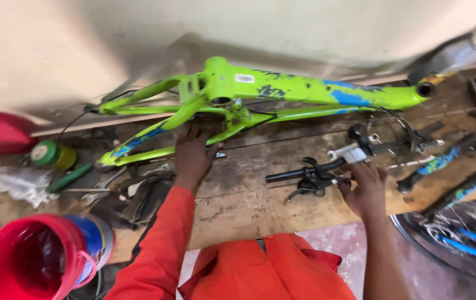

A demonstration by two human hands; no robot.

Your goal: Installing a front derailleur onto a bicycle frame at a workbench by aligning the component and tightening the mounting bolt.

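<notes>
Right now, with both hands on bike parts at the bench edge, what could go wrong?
1. The handlebar assembly lies near the bench edge; the right hand touches only one end, so it might tip off.
2. The green frame leans against the wall; the left hand pressing near its joint could slide it.

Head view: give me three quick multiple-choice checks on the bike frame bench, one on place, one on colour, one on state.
1. Where does the left hand rest?
A. On the green bike frame
B. In the red bucket
C. On the wheel

2. What colour is the frame mainly?
A. Black
B. Lime green with blue patches
C. White

3. How is the right hand placed?
A. Flat on bare bench
B. Raised in the air
C. At the black handlebar end

Answers:
1 A, its fingers touch the lower tubes near the bottom bracket.
2 B, the tubes show that paint.
3 C, its fingers meet the bar by the levers.
</notes>
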